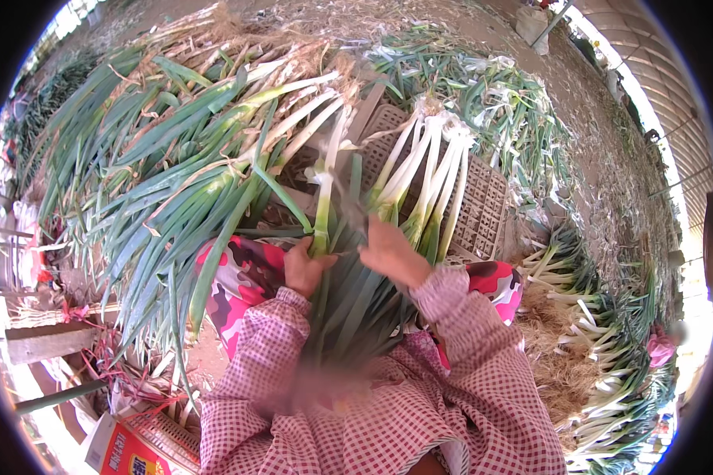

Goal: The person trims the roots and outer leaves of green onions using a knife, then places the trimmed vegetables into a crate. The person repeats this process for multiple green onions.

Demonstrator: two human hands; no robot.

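My left hand (309, 267) is closed around the green part of a long green onion (324, 205), whose white shank points up and away from me. Just to its right, my right hand (390, 248) is curled, with a blurred strip in front of its fingers; whether that is a leaf or a tool I cannot tell. Beyond my right hand, several cleaner green onions (428, 160) lie with white shanks on an upturned-looking plastic crate (481, 208), their leaves running down over my lap. A big heap of green onions with dry roots (172, 154) spreads at the left.
Peeled leaf scraps (523, 113) are piled beyond the crate. Rows of green onions (612, 380) with brown roots lie along the right. At lower left are a wooden board (50, 343), pink twine (104, 362) and a red printed carton (125, 448).
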